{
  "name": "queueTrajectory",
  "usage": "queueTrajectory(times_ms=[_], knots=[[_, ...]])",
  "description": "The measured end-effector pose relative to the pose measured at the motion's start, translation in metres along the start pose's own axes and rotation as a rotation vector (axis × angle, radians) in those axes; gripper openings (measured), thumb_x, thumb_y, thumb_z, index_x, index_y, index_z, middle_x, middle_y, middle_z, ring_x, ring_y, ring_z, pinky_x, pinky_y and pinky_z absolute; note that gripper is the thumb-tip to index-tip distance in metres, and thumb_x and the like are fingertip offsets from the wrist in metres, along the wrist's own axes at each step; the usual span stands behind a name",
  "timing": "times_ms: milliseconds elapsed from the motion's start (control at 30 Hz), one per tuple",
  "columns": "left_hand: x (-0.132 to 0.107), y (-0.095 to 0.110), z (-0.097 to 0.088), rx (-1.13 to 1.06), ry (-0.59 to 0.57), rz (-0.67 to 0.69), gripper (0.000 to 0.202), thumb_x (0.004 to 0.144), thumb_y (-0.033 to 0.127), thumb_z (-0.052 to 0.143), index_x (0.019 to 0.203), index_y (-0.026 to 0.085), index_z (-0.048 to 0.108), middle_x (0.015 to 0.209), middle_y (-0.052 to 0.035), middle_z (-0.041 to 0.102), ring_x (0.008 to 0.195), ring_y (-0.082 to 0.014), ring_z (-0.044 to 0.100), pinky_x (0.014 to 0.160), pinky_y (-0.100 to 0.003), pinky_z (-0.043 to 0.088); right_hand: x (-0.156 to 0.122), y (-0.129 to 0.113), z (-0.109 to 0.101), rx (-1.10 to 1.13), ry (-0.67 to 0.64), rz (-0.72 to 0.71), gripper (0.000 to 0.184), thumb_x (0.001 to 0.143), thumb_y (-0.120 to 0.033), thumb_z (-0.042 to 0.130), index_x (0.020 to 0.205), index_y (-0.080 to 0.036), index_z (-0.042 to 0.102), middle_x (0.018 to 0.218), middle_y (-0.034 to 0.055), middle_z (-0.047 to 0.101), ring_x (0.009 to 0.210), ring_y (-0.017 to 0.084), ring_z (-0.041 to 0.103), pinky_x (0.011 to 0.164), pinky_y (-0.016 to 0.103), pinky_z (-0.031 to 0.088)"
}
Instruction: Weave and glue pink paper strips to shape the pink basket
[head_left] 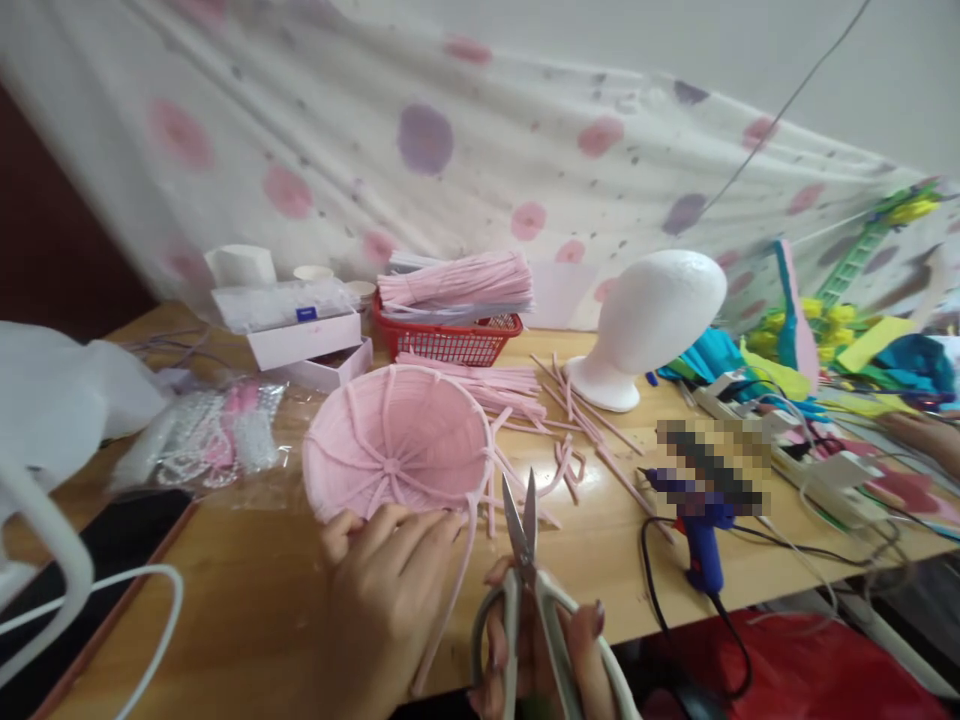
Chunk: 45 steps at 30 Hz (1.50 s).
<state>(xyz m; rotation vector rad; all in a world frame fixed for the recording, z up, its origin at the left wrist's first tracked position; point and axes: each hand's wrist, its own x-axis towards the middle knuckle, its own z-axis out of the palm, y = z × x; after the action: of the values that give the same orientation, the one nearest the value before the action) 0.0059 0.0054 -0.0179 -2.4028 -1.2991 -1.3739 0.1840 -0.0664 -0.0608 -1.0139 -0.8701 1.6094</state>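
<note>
A round pink hat-like bowl (405, 430), with cord ribs meeting at its centre, rests on the table with its hollow side toward me. My left hand (386, 600) grips its near rim, fingers curled over the edge. A loose pink strip (454, 590) hangs down from the rim on the right. Just right of that strip, my right hand (540, 640) has its fingers in the handles of a pair of scissors (526, 550). The blades point away from me and stand slightly apart, with nothing between them.
Pink strips (570, 400) lie behind; more fill a red basket (450, 340). A white foam head (645, 320) stands at back right. A blue glue gun (701, 540) and power strips (832, 480) are right, bagged beads (217, 430) left. Another person's hand (919, 440) shows far right.
</note>
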Motion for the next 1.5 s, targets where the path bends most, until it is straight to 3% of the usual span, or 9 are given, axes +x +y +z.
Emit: queueTrajectory(times_ms=[67,200,367,567,767,933,1200,1500], knots=[[0.0,0.001,0.0,-0.009,0.001,-0.011,0.025,0.108,0.018,0.049,0.107,0.024,0.074,0.094,0.0043,0.082,0.086,-0.0159,0.07,0.082,-0.041,0.029,0.006,-0.003,0.0,0.062,0.016,0.035,0.079,0.084,-0.095,0.043,0.117,-0.025,0.059,0.082,0.0035,0.065,0.051,0.016,0.062,0.05,0.03,0.055],[-0.001,0.0,-0.001,-0.005,0.011,0.007,0.028,0.11,0.022,0.045,0.108,0.024,0.073,0.096,0.0051,0.082,0.086,-0.0157,0.069,0.083,-0.042,0.028,0.022,-0.005,-0.004,0.012,-0.071,0.027,0.079,0.083,-0.095,0.044,0.101,-0.019,0.06,0.068,0.002,0.062,0.05,0.015,0.062,0.051,0.026,0.054],[-0.003,-0.002,-0.003,-0.021,0.013,0.008,0.029,0.111,0.022,0.043,0.108,0.023,0.072,0.095,0.0058,0.082,0.085,-0.0153,0.07,0.082,-0.042,0.028,0.029,-0.003,-0.006,-0.035,-0.066,-0.082,0.073,0.09,-0.088,0.045,0.118,-0.021,0.057,0.079,0.0025,0.066,0.053,0.016,0.064,0.052,0.029,0.056],[-0.002,0.001,-0.003,-0.024,-0.004,-0.001,0.026,0.109,0.018,0.047,0.106,0.023,0.073,0.096,0.0052,0.081,0.085,-0.0155,0.069,0.08,-0.042,0.029,0.026,-0.015,0.0,-0.346,-0.037,-0.176,0.063,0.098,-0.078,0.045,0.119,-0.02,0.059,0.066,0.0022,0.063,0.055,0.017,0.059,0.053,0.026,0.051],[-0.001,0.004,0.001,-0.041,0.028,-0.013,0.029,0.11,0.019,0.044,0.105,0.022,0.073,0.092,0.0036,0.082,0.082,-0.0164,0.069,0.079,-0.042,0.028,0.025,-0.023,0.01,-0.356,0.028,-0.097,0.062,0.097,-0.074,0.054,0.125,-0.02,0.056,0.071,-0.0009,0.06,0.052,0.013,0.056,0.049,0.022,0.048],[0.001,0.007,0.001,-0.038,0.022,-0.019,0.029,0.11,0.024,0.045,0.104,0.022,0.073,0.091,0.0035,0.081,0.078,-0.0163,0.069,0.078,-0.042,0.028,0.028,-0.023,0.02,-0.316,0.125,-0.04,0.059,0.091,-0.074,0.064,0.111,-0.018,0.061,0.065,-0.0046,0.053,0.048,0.01,0.052,0.045,0.02,0.044],[0.001,0.01,0.003,-0.006,0.016,-0.007,0.024,0.106,0.015,0.051,0.103,0.021,0.074,0.091,0.003,0.081,0.077,-0.0146,0.068,0.076,-0.04,0.029,0.034,-0.024,0.035,-0.24,0.226,-0.058,0.049,0.088,-0.066,0.071,0.092,-0.02,0.055,0.058,-0.0084,0.045,0.041,0.006,0.04,0.038,0.016,0.035],[-0.001,0.006,-0.001,0.032,0.022,-0.01,0.02,0.105,0.015,0.054,0.105,0.023,0.072,0.091,0.0053,0.081,0.079,-0.0155,0.069,0.079,-0.04,0.029,0.036,-0.028,0.036,-0.328,0.246,-0.083,0.045,0.088,-0.057,0.075,0.079,-0.02,0.052,0.051,-0.0079,0.046,0.037,0.006,0.041,0.036,0.014,0.032]])
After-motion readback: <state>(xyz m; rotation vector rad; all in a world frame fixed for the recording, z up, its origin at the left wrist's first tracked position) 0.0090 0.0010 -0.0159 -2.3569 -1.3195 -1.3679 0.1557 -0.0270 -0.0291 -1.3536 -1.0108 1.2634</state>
